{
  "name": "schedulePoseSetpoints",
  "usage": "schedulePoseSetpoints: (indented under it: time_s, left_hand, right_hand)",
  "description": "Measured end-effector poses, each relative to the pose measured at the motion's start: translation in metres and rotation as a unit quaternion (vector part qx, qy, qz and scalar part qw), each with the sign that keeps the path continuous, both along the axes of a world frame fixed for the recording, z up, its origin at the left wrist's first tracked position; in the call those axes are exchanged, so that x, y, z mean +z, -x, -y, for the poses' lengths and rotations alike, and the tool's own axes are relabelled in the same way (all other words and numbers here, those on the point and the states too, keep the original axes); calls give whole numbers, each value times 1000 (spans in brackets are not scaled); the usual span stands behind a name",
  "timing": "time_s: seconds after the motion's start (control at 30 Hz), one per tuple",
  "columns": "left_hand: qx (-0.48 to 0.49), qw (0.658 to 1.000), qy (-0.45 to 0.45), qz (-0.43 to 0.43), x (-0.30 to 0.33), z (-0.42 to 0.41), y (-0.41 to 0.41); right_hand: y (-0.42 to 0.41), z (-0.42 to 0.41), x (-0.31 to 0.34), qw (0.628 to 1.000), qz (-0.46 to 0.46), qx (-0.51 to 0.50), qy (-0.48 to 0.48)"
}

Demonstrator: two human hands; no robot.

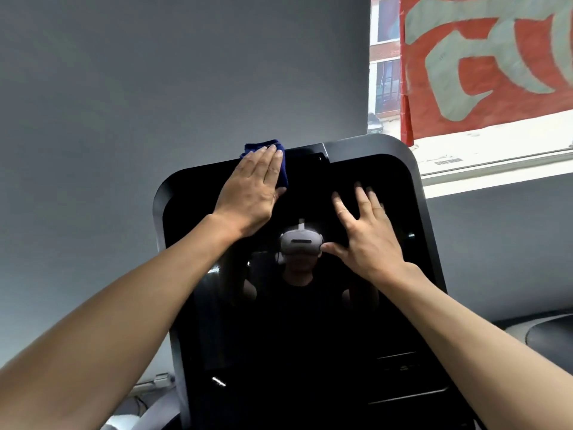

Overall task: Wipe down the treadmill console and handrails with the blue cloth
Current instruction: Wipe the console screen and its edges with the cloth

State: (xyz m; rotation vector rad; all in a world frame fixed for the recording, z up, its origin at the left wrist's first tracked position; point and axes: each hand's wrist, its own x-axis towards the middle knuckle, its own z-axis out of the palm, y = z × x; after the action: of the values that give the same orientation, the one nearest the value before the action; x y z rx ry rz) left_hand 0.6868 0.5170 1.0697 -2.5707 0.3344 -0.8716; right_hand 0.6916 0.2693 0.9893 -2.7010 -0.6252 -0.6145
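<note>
The treadmill console is a tall glossy black screen with a dark rounded frame, filling the middle of the head view. My left hand lies flat on the folded blue cloth and presses it against the screen's top edge, left of centre. Part of the cloth sticks out above and to the right of my fingers. My right hand rests on the upper right of the screen, fingers spread, holding nothing. No handrails are clearly in view.
A grey wall stands behind the console. At the upper right is a window with a red banner hanging in it. A dark rounded machine part sits at the lower right, and cables run at the lower left.
</note>
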Motion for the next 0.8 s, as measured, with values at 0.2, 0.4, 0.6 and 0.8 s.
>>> schedulePoseSetpoints:
  time_s: [0.2, 0.4, 0.6, 0.8]
  left_hand:
    - [5, 997, 43, -65, 21, 62, -36]
    - [-62, 998, 7, 17, 6, 23, -13]
    - [-78, 991, 37, 101, 0, 1, -9]
    - [-139, 976, 120, 113, -10, 58, -31]
  right_hand:
    - [0, -1, 0, 1000, -11, 1, -5]
    - [-3, 5, -4, 1000, -9, 13, -14]
    - [-5, 2, -6, 1000, -6, 11, -23]
    - [-5, 5, -6, 999, -14, 23, -26]
